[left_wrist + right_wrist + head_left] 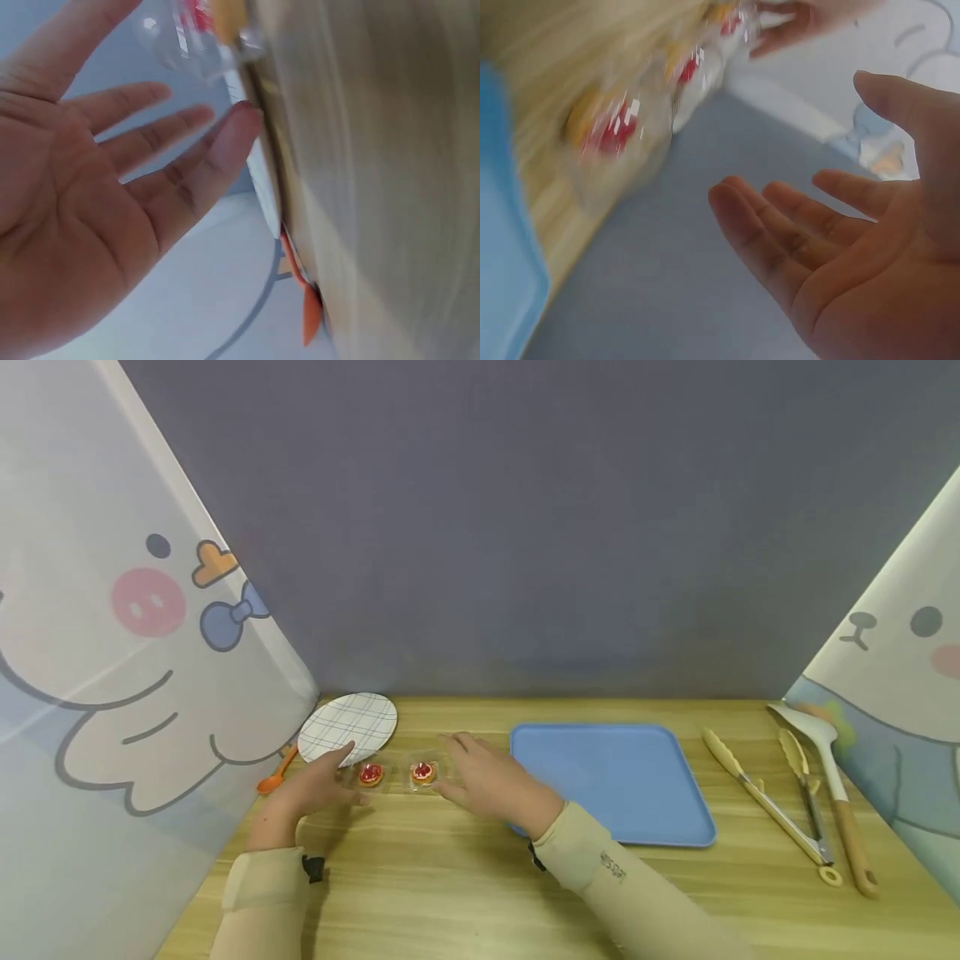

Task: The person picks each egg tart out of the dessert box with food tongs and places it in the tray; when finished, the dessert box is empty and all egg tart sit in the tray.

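Small red-topped toy tarts in clear plastic cases lie in a row on the wooden table. In the head view a left tart point(371, 775) and a second tart point(423, 772) show between the hands. The right wrist view shows a blurred nearer tart point(613, 127) and two beyond it, so one is probably hidden by a hand in the head view. My left hand point(315, 787) is beside the left tart, fingers spread, palm towards the row. On the other side, my right hand point(491, 778) hovers with fingers extended. Neither palm holds anything in the wrist views.
A white checked plate point(348, 727) lies at the back left, with an orange spoon point(277, 774) beside it. Right of the hands is a blue tray point(611, 785). Two tongs point(765, 797) and a white ladle point(828, 777) with a wooden handle lie farther right. Fabric walls enclose the table.
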Demonstrator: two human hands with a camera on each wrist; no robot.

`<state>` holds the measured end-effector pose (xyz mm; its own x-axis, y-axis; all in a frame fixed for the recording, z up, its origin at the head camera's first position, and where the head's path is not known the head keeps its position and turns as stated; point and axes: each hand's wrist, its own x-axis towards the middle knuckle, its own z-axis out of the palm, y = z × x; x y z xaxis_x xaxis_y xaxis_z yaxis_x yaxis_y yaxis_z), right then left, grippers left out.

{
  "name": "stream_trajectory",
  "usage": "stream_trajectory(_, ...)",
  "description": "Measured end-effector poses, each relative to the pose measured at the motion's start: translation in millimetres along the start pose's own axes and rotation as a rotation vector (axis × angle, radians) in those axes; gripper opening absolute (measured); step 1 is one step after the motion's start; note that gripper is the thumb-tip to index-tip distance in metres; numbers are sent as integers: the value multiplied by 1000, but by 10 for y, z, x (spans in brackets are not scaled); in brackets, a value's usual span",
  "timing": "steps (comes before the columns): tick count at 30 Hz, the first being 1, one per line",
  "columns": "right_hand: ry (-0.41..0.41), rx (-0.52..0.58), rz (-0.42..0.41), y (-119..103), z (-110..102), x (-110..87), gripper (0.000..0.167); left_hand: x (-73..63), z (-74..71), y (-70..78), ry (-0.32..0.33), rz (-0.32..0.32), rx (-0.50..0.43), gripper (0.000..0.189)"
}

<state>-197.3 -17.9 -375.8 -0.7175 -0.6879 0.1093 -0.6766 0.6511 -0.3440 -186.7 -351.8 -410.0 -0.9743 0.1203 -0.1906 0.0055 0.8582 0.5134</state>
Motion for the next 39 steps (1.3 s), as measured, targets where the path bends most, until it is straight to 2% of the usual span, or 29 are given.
stream_trajectory(3, -18, -21, -32, -106, 137, 187, 71, 56, -5, -39, -27, 40, -9, 123)
stream_trajectory(7, -27, -61, -58, -232, 307, 421, 65, 149, -5, -97, -62, 64, -54, 123)
stream_trajectory(11, -41, -108, -62, -370, 481, 619, 67, 183, 8, -182, -95, 81, -84, 123)
stream_trajectory(14, -46, -213, -76, -504, 634, 737, 70, 133, 23, -283, -115, 91, -90, 124)
stream_trajectory(17, -17, -346, -126, -635, 764, 831, 71, 63, 33, -386, -99, 79, -108, 125)
stream_trajectory(20, 22, -444, -167, -713, 846, 894, 69, 44, 34, -437, -82, 107, -121, 124)
stream_trajectory(24, -5, -444, -141, -723, 910, 945, 67, 96, 51, -440, -104, 143, -147, 121)
stream_trajectory(29, -61, -386, -93, -680, 973, 1000, 66, 171, 60, -431, -129, 118, -140, 119)
stream_trajectory(34, -31, -415, -80, -657, 999, 1053, 63, 227, 29, -418, -123, 113, -127, 118)
stream_trajectory(39, -4, -432, -89, -660, 979, 1101, 62, 286, -9, -394, -125, 138, -127, 118)
